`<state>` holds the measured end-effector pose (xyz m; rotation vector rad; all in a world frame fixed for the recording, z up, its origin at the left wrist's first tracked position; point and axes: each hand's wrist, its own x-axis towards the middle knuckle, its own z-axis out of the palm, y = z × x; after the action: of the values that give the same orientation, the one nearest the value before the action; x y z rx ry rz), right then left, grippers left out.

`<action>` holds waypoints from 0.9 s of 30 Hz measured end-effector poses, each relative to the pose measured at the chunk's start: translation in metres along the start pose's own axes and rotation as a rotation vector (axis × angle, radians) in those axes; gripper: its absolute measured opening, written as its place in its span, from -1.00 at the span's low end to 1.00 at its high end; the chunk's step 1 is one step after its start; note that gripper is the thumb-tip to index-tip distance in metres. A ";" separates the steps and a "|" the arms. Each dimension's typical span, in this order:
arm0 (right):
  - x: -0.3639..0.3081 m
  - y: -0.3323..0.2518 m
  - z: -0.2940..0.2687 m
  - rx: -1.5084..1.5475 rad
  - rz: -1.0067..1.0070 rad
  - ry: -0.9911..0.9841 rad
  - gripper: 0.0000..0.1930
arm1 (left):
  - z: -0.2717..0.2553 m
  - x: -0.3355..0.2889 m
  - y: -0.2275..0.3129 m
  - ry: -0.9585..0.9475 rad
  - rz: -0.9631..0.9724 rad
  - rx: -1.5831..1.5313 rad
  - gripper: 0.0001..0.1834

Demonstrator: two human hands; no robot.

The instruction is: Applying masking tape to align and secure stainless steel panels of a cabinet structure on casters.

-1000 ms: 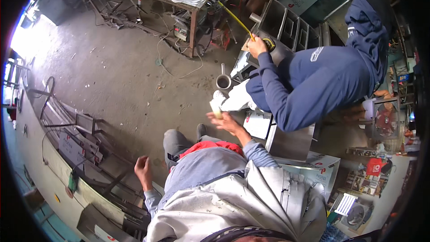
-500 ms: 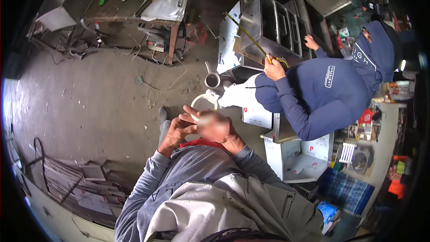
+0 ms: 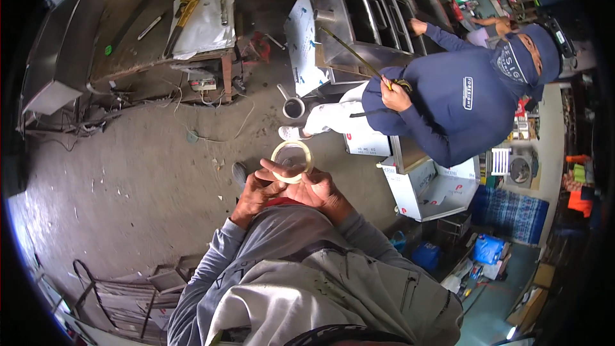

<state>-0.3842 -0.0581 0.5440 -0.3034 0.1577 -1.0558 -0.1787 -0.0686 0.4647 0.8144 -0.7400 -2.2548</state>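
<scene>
Left hand partly closed, fingers on near-left rim of pale tape roll; right hand curled at near-right rim. Roll held between both hands. Saucepan on floor ahead of them; co-worker, right of right hand, holds extended tape measure.

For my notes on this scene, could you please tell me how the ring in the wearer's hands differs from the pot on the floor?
The ring is pale cream, while the pot is grey with a dark inside. The ring shows no handle; the pot has a long one. The ring is held between the left hand and right hand, whereas the pot stands on the floor. Both look round.
</scene>
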 end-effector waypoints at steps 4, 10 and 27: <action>0.007 -0.006 0.001 -0.006 -0.031 -0.026 -0.48 | -0.002 0.008 0.011 -0.092 0.100 0.027 -0.65; 0.007 -0.022 0.004 -0.024 -0.087 -0.061 -0.48 | 0.009 0.026 0.027 -0.151 -0.008 -0.151 -0.67; -0.202 -0.065 -0.147 -0.647 -0.337 0.962 -0.74 | -0.159 0.067 0.002 0.284 -0.188 0.539 -0.51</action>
<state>-0.5768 0.0639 0.4218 -0.3849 1.3670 -1.4005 -0.1076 -0.1627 0.3391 1.4757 -1.1925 -2.0479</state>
